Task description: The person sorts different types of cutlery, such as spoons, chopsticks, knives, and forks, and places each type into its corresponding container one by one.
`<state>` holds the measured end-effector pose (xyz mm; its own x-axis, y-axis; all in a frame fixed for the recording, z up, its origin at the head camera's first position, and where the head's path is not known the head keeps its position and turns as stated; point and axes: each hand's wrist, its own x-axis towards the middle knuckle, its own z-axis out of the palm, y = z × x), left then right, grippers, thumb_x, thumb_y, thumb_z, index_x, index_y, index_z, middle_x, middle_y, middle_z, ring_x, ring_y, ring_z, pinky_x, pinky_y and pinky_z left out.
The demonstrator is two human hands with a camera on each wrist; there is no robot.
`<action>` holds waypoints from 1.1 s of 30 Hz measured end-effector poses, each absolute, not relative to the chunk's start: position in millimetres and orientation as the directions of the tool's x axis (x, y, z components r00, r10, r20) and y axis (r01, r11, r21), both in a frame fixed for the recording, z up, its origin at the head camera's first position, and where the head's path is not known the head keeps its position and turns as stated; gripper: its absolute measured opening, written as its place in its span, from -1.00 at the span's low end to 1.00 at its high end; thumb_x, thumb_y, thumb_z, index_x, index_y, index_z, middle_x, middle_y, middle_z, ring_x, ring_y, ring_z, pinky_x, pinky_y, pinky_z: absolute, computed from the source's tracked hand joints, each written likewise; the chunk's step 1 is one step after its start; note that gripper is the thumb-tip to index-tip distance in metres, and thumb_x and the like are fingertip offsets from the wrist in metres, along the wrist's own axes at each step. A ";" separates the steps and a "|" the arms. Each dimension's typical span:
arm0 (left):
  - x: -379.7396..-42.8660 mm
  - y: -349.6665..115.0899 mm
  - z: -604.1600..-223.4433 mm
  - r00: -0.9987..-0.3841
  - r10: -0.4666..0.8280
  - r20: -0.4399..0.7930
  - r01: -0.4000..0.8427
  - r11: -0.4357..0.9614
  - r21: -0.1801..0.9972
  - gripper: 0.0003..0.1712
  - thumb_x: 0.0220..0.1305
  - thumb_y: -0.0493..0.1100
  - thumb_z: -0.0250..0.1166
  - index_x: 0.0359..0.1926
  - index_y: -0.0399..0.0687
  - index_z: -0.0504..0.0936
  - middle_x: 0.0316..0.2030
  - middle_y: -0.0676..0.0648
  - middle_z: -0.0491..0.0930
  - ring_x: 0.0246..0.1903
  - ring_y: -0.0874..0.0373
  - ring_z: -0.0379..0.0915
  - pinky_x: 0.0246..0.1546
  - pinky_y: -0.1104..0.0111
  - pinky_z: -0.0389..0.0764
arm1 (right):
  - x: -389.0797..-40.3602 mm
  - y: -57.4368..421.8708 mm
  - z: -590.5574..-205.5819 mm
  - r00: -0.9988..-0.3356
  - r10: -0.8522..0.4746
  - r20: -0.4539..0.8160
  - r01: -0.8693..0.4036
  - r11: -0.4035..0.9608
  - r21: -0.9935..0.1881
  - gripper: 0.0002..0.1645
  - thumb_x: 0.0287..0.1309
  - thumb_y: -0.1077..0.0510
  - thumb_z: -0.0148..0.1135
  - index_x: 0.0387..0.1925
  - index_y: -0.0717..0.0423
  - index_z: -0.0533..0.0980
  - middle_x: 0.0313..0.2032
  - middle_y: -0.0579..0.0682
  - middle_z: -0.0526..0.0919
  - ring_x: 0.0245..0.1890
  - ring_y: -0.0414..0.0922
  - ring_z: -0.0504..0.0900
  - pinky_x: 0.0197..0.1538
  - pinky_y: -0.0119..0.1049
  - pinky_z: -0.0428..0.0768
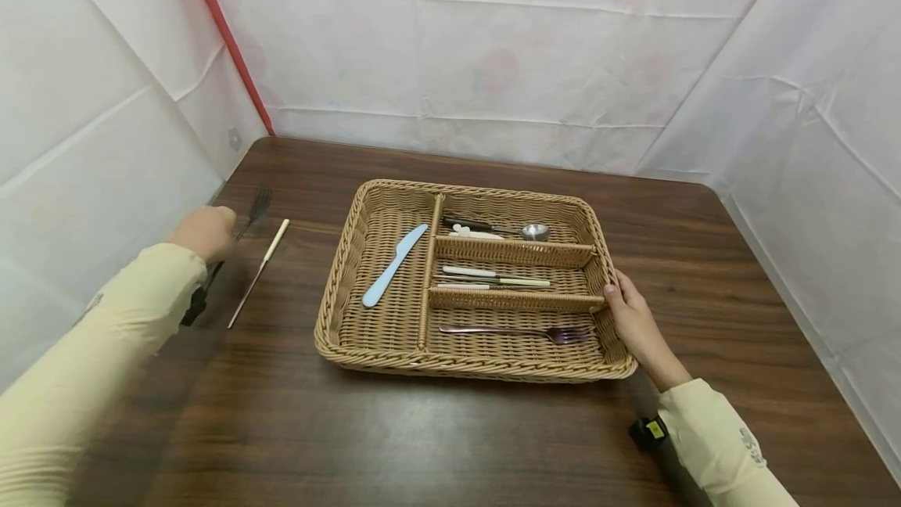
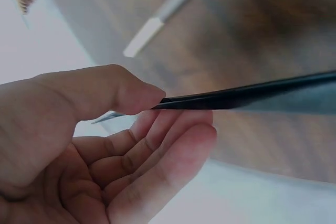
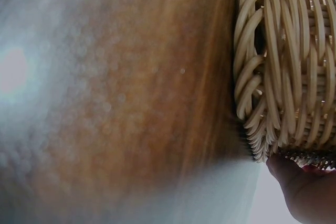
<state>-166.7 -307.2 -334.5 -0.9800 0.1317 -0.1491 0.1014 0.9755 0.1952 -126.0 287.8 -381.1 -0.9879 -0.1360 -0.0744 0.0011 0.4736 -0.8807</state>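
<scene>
My left hand is at the table's left side, pinching a dark fork between thumb and fingers. Its tines point away from me and look blurred. The left wrist view shows the fork's black handle lying under the thumb across the fingertips. Beside it on the table lies a slim knife with a cream handle. My right hand grips the right rim of a divided wicker basket, thumb over the edge. In the right wrist view, the thumb meets the woven rim.
In the basket's left compartment lies a light blue knife. Its right compartments hold a spoon among dark and white handles, several pale-handled pieces, and a purplish fork. White sheeting borders the wooden table.
</scene>
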 end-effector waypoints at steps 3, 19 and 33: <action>-167.6 -291.9 -321.6 -0.981 0.148 -0.127 0.119 0.971 0.207 -0.84 -0.08 -0.38 0.17 -0.63 -0.23 0.34 -0.65 -0.12 0.37 -0.61 -0.02 0.27 -0.54 0.08 0.39 | -126.2 288.2 -380.9 -0.988 -0.134 -0.074 0.001 0.477 -0.879 -0.34 0.51 0.05 -0.35 0.44 0.34 -0.14 0.35 0.45 0.04 0.36 0.28 0.01 0.29 0.20 0.06; -170.0 -177.0 -268.5 -0.938 0.346 0.015 0.344 0.924 0.166 -0.71 0.01 -0.36 0.21 -0.70 -0.11 0.30 -0.69 -0.06 0.32 -0.64 0.05 0.22 -0.62 0.14 0.39 | -126.6 287.9 -380.3 -0.989 -0.139 -0.056 -0.016 0.470 -0.883 -0.35 0.50 0.07 -0.33 0.43 0.35 -0.12 0.35 0.44 0.04 0.37 0.28 0.00 0.31 0.18 0.04; -167.7 -76.2 -253.4 -0.817 0.573 0.064 0.571 0.788 0.229 -0.51 -0.12 -0.55 0.08 -0.70 0.04 0.04 -0.68 0.06 -0.06 -0.64 0.18 -0.13 -0.57 0.34 0.09 | -127.1 289.4 -380.8 -0.986 -0.142 -0.089 0.009 0.487 -0.873 -0.34 0.51 0.05 -0.36 0.45 0.30 -0.17 0.36 0.43 0.01 0.36 0.29 0.00 0.29 0.22 0.07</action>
